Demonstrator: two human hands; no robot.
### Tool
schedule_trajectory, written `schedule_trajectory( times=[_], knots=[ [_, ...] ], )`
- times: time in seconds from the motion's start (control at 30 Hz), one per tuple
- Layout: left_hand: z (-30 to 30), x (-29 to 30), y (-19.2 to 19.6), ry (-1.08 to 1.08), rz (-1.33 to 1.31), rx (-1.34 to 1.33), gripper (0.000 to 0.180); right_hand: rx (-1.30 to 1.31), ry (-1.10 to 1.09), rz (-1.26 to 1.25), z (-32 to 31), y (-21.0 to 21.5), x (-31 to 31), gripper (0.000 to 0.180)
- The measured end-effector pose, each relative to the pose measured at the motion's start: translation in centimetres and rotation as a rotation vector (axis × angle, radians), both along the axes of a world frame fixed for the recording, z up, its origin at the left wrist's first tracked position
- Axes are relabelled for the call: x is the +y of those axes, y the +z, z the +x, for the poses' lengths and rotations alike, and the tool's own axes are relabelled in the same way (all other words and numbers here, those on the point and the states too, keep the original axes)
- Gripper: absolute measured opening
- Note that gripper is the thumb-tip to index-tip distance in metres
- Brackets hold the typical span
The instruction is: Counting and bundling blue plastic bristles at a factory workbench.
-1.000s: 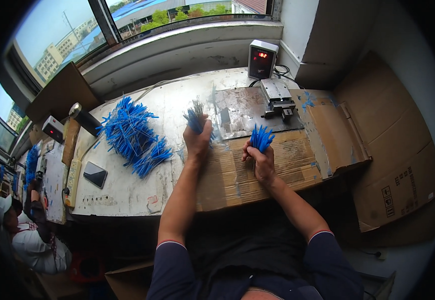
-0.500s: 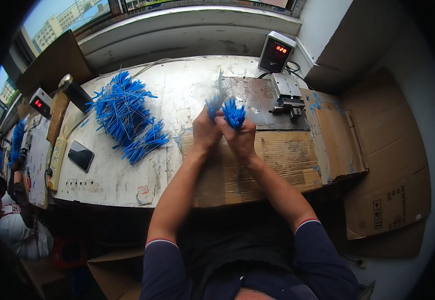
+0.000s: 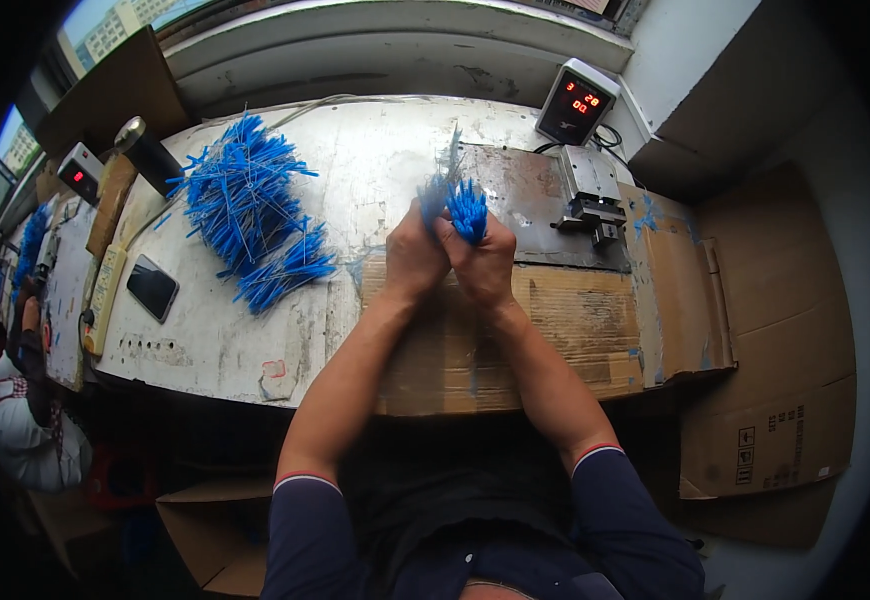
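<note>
In front of me, above the worktable, my two hands are held together. My left hand [image 3: 415, 255] is closed round a bunch of thin blue-ended wires [image 3: 434, 195], whose pale strands stick upward and are blurred. My right hand [image 3: 485, 265], pressed against the left, grips a tight bundle of blue-ended wires [image 3: 468, 208] with the blue tips facing up. The fists hide the lower parts of both bunches. Left of my hands lies a big tangled pile of the same blue-ended wires [image 3: 245, 205], with a smaller heap at its near end.
A small metal machine [image 3: 592, 195] sits on a steel plate [image 3: 515, 200] to the right, before a box with a red digital display [image 3: 577, 103]. Flattened cardboard [image 3: 555, 310] covers the near table edge. A phone [image 3: 152, 287], power strip [image 3: 108, 300] and dark cylinder [image 3: 148, 155] stand left. Another person [image 3: 30, 430] sits far left.
The whole view has shifted slightly. Both hands stay together with their bunches; the wires in the left hand are still blurred by motion.
</note>
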State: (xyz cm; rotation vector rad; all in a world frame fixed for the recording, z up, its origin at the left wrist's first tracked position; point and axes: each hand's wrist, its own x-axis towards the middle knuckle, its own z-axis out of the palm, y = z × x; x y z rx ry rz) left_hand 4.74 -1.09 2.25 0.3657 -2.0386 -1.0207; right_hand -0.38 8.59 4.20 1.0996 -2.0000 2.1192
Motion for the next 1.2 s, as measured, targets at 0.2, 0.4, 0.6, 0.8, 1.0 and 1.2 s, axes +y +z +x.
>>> schedule_trajectory(
  times=[0.2, 0.4, 0.6, 0.8, 1.0, 1.2],
  knots=[
    [-0.5, 0.4, -0.3, 0.028, 0.038, -0.046, 0.027, -0.128, 0.029, -0.065, -0.5, 0.4, 0.3, 0.007],
    [-0.6, 0.1, -0.6, 0.017, 0.236, -0.102, 0.040, -0.374, -0.020, -0.209, -1.1, 0.4, 0.5, 0.007],
    [-0.4, -0.3, -0.7, -0.036, 0.313, -0.123, 0.038, -0.361, -0.059, -0.237, -1.5, -0.7, 0.1, 0.005],
    [-0.2, -0.4, -0.6, -0.316, 0.616, -0.015, 0.032, -0.776, 0.024, -0.351, -2.5, -0.5, 0.7, 0.009],
    [0.4, -0.8, -0.2, -0.410, 0.809, 0.014, 0.028, -0.901, 0.089, -0.290, -2.9, -0.4, 0.7, 0.010],
    [0.6, -2.0, 0.1, -0.412, 0.961, 0.030, 0.027, 0.359, -0.351, 0.048, -4.3, -0.8, 2.0, 0.014]
  ],
)
